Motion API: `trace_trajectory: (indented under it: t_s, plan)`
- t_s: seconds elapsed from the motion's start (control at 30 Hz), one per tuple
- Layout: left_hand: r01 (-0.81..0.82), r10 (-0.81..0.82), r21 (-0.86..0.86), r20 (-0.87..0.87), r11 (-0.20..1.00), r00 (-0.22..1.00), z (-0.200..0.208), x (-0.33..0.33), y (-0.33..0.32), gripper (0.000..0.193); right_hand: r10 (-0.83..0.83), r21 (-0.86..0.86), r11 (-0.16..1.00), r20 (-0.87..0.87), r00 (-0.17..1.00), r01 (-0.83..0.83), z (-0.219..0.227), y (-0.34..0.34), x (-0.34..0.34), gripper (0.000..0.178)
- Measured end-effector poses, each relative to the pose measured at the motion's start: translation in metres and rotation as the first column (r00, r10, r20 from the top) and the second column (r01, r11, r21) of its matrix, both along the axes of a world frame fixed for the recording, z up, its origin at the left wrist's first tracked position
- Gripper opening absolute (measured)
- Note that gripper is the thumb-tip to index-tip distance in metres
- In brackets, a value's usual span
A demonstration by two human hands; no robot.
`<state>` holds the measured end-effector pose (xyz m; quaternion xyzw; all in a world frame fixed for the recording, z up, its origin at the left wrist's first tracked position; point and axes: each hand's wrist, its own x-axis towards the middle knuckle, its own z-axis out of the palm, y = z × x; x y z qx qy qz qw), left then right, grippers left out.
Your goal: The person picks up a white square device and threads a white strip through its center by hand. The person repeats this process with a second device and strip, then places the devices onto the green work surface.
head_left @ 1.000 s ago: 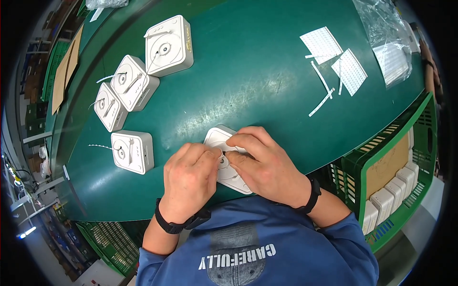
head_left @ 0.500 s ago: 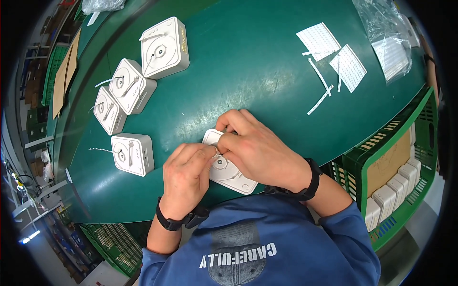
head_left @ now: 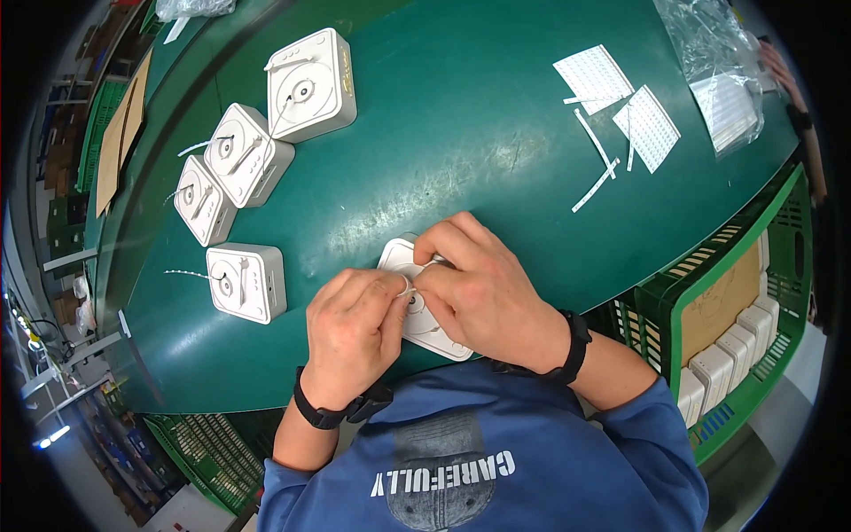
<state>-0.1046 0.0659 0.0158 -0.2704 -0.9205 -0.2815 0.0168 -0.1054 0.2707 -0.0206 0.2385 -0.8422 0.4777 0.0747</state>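
White square device (head_left: 417, 310) lies under both hands, left hand (head_left: 355, 332) and right hand (head_left: 483, 293) fingers pinched on it.

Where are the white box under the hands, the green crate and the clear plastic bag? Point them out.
white box (head_left: 398, 257), head view, its upper left corner.
green crate (head_left: 700, 270), head view, its rim.
clear plastic bag (head_left: 709, 44), head view, its middle.
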Motion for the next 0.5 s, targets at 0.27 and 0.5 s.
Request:
trace_trajectory:
  t_s: [0.27,0.5]
  plan:
    - [0.025,-0.025,-0.006,-0.009,1.000,1.000,0.003,0.002,0.002,0.019,0.032,0.117,0.993,-0.085,0.996,-0.022,-0.001,0.003,0.009,0.015]
    - [0.014,-0.011,-0.065,0.039,0.998,0.999,0.012,0.000,0.006,0.019,0.048,-0.105,0.993,0.023,0.999,-0.045,-0.007,0.010,0.011,0.017]
